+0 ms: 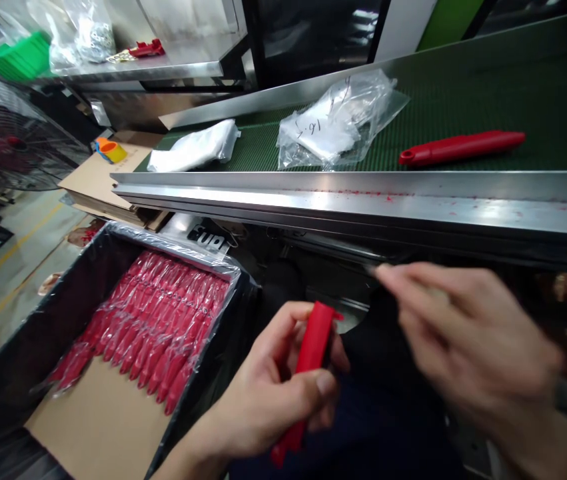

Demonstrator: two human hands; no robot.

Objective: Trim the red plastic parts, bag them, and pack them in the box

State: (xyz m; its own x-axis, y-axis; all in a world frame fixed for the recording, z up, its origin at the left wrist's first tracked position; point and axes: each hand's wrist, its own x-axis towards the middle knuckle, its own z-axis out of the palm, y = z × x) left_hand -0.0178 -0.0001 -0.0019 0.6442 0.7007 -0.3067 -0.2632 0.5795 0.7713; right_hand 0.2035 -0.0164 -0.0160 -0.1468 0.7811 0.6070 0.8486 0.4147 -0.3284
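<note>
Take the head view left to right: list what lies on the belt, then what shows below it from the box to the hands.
Belt: white packet → clear bag → red part.
Below: box → left hand, holding a second red part → right hand, blurred.

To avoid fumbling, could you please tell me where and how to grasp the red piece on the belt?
Probably the middle of the red piece, from above, pinching its narrow width: it lies along the green belt, and the metal rail could hinder a low approach from this side.
</note>
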